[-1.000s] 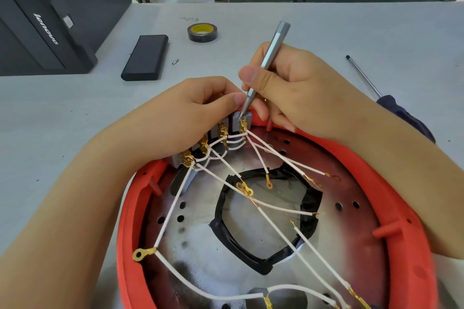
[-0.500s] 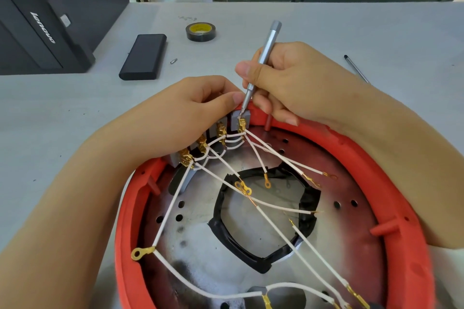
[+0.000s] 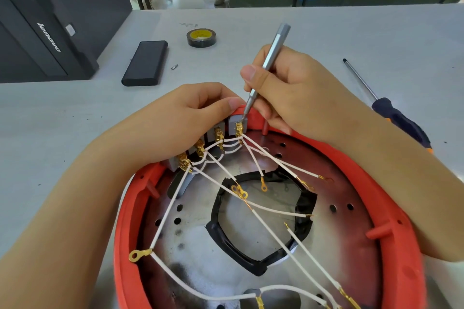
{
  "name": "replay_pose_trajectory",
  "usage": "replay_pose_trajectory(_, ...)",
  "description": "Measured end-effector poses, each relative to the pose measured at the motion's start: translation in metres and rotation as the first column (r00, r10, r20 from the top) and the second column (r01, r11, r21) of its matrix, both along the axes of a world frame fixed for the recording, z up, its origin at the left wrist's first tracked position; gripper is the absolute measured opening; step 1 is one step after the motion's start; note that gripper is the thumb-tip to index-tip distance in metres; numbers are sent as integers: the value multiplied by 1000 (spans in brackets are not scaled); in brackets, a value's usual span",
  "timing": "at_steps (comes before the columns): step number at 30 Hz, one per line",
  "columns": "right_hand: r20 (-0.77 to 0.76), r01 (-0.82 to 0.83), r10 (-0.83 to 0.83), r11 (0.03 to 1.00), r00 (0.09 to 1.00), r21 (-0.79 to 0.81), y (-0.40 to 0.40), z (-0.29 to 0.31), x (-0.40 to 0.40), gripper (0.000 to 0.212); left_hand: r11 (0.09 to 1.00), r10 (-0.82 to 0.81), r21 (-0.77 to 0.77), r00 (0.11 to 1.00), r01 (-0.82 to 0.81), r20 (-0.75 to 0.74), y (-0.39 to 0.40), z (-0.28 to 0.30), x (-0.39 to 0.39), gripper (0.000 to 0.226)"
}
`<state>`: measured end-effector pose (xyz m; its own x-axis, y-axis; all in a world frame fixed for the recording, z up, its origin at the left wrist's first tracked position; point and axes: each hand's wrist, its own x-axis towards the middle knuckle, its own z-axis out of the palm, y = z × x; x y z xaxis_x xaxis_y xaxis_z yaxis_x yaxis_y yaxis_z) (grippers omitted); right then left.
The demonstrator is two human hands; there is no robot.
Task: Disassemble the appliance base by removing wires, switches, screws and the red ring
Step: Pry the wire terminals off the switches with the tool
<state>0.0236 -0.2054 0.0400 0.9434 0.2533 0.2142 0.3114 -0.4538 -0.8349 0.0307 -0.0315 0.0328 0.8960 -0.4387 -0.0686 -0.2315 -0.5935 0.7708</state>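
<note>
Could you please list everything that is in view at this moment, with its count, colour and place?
Ring: one, red, around the metal plate, near edge of the table.
Metal plate: one, silver, scorched, inside the ring.
Switches: a row, grey, at the ring's far rim.
Wires: several, white with gold ends, across the plate.
Thin screwdriver: one, silver, tip at the rightmost switch.
Large screwdriver: one, dark handle, table right.
Tape roll: one, black and yellow, far centre.
Flat case: one, black, left of the tape.
Computer case: one, black, far left.
Left hand: holds the switches.
Right hand: grips the thin screwdriver.
</note>
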Motion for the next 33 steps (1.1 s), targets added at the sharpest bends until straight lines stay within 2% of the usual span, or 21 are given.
replay_pose_trajectory(5, 4, 14, -14, 999, 1000, -36, 0, 1, 1, 22, 1000, 6, -18, 1000, -6, -7, 1, -2, 1, 22)
replay_pose_trajectory(14, -95, -39, 47, 996, 994, 82, -1, 2, 2, 23, 1000, -3, 13, 1000, 2, 19, -1, 1, -2, 22)
replay_pose_trajectory(23, -222, -39, 45, 999, 974, 32, 2, 7, 11, 29, 998, -8, 55, 999, 5, 49, -3, 2, -3, 24)
replay_pose_trajectory(27, -209, -18, 13, 1000, 978, -18, 2, 7, 13, 38, 998, -12, 60, 998, 8, 55, -3, 2, -3, 24)
replay_pose_trajectory(33, -78, 13, -8, 998, 997, 59, 0, 0, 3, 26, 999, -21, 46, 999, 20, 35, -2, 2, -2, 26)
